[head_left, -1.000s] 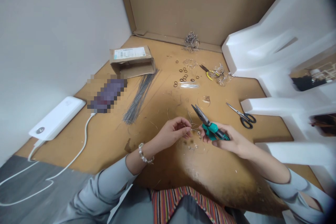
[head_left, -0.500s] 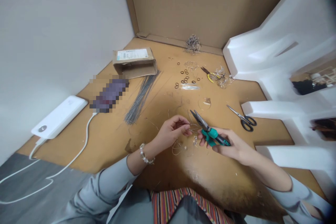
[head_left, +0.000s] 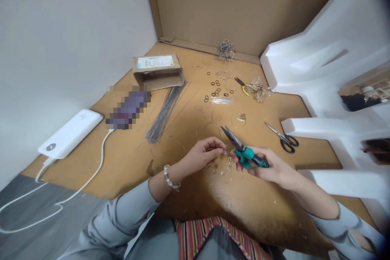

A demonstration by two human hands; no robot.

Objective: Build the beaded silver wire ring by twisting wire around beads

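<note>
My left hand (head_left: 210, 151) is over the table, thumb and forefinger pinched together on a thin wire (head_left: 225, 152) that is hard to make out. Just to its right, my right hand (head_left: 271, 166) grips long-nose pliers (head_left: 242, 149) with teal and black handles. Their jaws point up and to the left and stand slightly apart, with nothing visible between them. Small shiny wire pieces (head_left: 230, 162) show just below, between the two hands. Above the hands, a thin wire loop (head_left: 238, 120) lies on the tabletop with a small brownish piece in it.
Grey wires (head_left: 163, 120) lie beside a cardboard box (head_left: 158, 62). Farther back are dark rings (head_left: 217, 92), short straight wires (head_left: 222, 100), yellow-handled pliers (head_left: 243, 86) and tangled wire (head_left: 226, 50). Scissors (head_left: 284, 138) lie near white foam (head_left: 304, 126). A corded power bank (head_left: 71, 134) is left.
My left hand has moved slightly right, closer to the pliers, its fingertips now near my right fingers. The pliers have barely moved. The whole view has shifted a little.
</note>
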